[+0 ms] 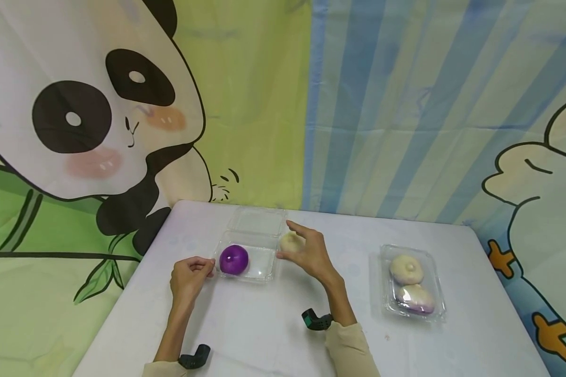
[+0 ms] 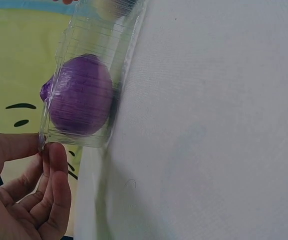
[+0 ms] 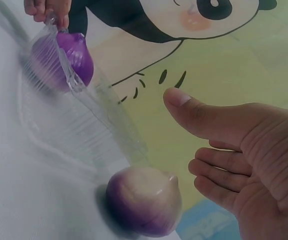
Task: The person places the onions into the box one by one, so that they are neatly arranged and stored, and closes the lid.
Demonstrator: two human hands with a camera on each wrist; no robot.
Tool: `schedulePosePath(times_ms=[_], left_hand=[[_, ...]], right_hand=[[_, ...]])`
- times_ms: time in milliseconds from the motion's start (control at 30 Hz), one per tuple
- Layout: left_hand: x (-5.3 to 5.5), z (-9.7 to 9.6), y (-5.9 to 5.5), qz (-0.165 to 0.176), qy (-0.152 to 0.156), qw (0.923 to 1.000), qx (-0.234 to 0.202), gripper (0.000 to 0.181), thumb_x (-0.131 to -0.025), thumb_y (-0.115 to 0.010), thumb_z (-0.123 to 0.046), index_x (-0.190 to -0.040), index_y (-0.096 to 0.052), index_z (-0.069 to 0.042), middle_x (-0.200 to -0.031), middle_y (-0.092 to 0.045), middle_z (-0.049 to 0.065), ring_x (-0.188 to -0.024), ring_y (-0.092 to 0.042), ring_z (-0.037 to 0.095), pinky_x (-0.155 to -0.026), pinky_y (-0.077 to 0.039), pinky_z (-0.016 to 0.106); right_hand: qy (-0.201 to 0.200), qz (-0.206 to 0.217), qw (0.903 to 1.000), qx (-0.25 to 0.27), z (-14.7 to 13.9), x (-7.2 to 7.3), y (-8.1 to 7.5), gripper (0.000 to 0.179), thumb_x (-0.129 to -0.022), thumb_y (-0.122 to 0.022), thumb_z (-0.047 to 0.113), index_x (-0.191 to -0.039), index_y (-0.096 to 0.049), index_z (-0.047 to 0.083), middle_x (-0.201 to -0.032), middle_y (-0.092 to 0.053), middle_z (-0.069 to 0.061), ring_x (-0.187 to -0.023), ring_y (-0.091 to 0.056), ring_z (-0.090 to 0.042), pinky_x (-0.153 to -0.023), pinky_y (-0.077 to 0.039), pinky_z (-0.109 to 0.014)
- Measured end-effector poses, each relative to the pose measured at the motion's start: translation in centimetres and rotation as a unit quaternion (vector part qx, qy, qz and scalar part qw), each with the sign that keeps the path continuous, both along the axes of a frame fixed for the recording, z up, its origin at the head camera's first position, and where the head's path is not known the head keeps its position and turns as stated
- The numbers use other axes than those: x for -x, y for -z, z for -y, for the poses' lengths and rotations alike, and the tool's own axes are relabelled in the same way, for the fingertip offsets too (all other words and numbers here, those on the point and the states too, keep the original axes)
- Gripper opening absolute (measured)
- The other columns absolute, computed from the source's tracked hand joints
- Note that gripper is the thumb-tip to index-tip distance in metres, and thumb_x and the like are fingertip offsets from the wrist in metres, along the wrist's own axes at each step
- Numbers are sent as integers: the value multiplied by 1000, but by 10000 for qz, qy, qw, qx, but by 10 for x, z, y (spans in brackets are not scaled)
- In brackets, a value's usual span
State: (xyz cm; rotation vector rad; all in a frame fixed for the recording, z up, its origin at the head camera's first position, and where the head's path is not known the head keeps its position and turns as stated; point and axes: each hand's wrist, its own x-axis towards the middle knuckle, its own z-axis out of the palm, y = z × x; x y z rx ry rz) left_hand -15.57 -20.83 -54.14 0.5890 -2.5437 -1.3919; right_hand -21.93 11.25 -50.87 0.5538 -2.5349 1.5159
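Note:
A clear plastic clamshell box lies on the table with its lid folded back. One glossy purple onion sits in its left half. My left hand pinches the box's left rim between thumb and fingers, as the left wrist view shows near the box corner. A cream-and-purple onion rests on the table just right of the box. Around it, apart from its surface, my right hand is spread with thumb and fingers parted; in the head view it partly hides that onion.
On the right of the white-covered table is a closed clear box with two cream-and-purple onions in it. A printed curtain with a panda hangs directly behind the table's back edge.

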Motion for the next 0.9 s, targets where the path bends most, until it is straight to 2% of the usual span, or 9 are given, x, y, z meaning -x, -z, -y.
schedulePosePath(times_ms=[367, 733, 900], left_hand=[[-2, 1, -2, 14, 60, 9998, -171, 24, -99, -82, -26, -94, -82, -2, -75, -80, 5, -69, -76, 21, -62, -44, 27], [-1, 1, -2, -34, 99, 9998, -148, 23, -99, -82, -25, -93, -82, -3, -75, -81, 5, -69, -77, 21, -65, -44, 27], [-2, 0, -2, -41, 91, 9998, -153, 24, -99, -82, -25, -94, -82, -2, -75, -81, 5, -69, -76, 21, -65, -44, 27]], right_hand=[[130, 146, 9998, -7, -7, 1, 6, 87, -72, -104, 15, -150, -66, 9, -143, -73, -19, -138, -66, -40, -121, -49, -62], [299, 102, 9995, -56, -14, 7, 10, 88, -68, -105, 16, -148, -69, 12, -138, -76, -18, -131, -69, -44, -117, -50, -65], [352, 174, 9992, -79, -15, 8, 14, 90, -66, -106, 16, -148, -68, 11, -140, -75, -18, -133, -67, -45, -117, -50, -64]])
